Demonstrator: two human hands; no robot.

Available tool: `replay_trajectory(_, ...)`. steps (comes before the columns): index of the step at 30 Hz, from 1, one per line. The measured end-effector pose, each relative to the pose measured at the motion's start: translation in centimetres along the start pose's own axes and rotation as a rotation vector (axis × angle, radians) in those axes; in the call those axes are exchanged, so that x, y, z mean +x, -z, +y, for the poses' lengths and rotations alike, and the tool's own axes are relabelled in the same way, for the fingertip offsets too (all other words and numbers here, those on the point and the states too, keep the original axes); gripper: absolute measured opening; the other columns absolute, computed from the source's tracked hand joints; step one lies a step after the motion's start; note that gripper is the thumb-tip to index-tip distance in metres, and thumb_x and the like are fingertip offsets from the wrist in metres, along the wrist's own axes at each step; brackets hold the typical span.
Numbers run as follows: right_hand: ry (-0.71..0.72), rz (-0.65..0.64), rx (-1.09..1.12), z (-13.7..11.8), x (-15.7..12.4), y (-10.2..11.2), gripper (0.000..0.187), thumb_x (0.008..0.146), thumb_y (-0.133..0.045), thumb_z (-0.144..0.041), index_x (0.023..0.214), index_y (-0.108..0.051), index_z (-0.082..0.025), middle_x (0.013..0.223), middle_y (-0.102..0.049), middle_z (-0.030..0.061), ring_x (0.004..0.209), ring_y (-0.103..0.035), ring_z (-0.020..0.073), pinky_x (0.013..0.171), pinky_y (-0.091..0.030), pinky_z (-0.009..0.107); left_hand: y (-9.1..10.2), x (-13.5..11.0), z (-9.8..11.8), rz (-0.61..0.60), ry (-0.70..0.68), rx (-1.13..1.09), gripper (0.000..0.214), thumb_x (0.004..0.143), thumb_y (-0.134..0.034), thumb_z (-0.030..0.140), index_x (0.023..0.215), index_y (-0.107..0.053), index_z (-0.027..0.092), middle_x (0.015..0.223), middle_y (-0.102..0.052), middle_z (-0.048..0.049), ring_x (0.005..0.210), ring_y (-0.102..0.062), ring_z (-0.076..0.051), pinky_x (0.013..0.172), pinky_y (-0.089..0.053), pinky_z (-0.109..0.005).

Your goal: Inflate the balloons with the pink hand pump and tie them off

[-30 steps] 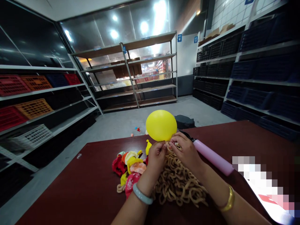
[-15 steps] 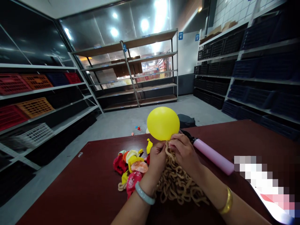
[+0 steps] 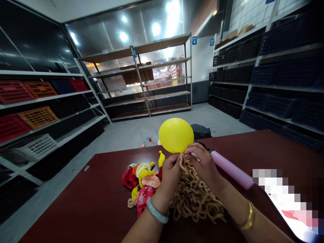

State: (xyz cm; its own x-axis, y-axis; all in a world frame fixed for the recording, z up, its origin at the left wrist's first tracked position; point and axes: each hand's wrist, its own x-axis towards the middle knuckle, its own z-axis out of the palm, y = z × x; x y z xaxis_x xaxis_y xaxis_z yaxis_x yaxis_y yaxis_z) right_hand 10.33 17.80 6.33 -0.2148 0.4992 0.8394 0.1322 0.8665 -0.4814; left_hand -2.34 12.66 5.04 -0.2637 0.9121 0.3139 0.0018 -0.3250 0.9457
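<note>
An inflated yellow balloon (image 3: 176, 135) stands above my two hands, its neck end down between my fingertips. My left hand (image 3: 172, 167) is closed, thumb and forefinger pinching a beige cord (image 3: 182, 162) just under the balloon. My right hand (image 3: 202, 162) is closed too, fingers bent at the same spot; the exact hold is partly hidden. Below my hands lies a heap of curly beige cord (image 3: 194, 195). Left of my wrist is a pile of limp, uninflated balloons (image 3: 145, 177) in red, yellow, pink and orange.
A pink hand pump (image 3: 233, 170) lies on the dark red table (image 3: 76, 192), right of my right hand. A blurred bright object (image 3: 288, 209) is at the right edge. Shelves with crates (image 3: 37, 116) line both sides; a metal rack (image 3: 152, 108) stands behind.
The fingers of my right hand have shifted slightly at the balloon's neck and cord. The balloon sits a little lower in view; both hands remain together.
</note>
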Motion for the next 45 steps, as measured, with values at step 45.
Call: replay_trajectory(45, -0.979, 0.008, 0.952, 0.6, -0.5, -2.2, 0.034, 0.069, -0.071, -0.044, 0.09, -0.064, -0.019, 0.085, -0.068, 0.0056, 0.074, -0.063, 0.0189, 0.066, -0.049, 0.031, -0.2, 1.2, -2.3, 0.008, 0.042, 0.039, 0.027, 0.08, -0.058, 0.041, 0.076, -0.066, 0.015, 0.064, -0.059, -0.0015, 0.056, -0.048, -0.012, 0.056, -0.037, -0.024)
